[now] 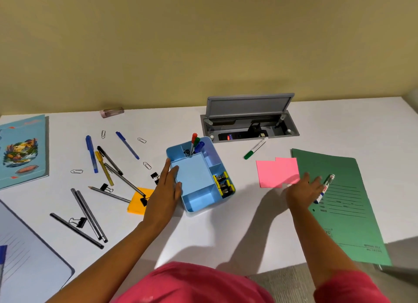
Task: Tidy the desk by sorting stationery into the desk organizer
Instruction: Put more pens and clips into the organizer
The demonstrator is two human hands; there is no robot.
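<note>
Steadying the blue organizer [196,201] with my left fingers [167,169] laid straight on its wall, I hold my right fingers [314,183] spread flat, gripping nothing, beside the pink notes [277,171], a marker [325,187] at their tips. I judge it best to square the notes, then pinch one edge.

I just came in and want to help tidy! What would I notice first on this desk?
First comes the blue desk organizer in the middle, with the left hand resting on its left rim. Just right of it lie bright pink sticky notes beside a big green folder, where the right hand is spread open next to a marker. On the left, pens and pencils lie scattered.
</note>
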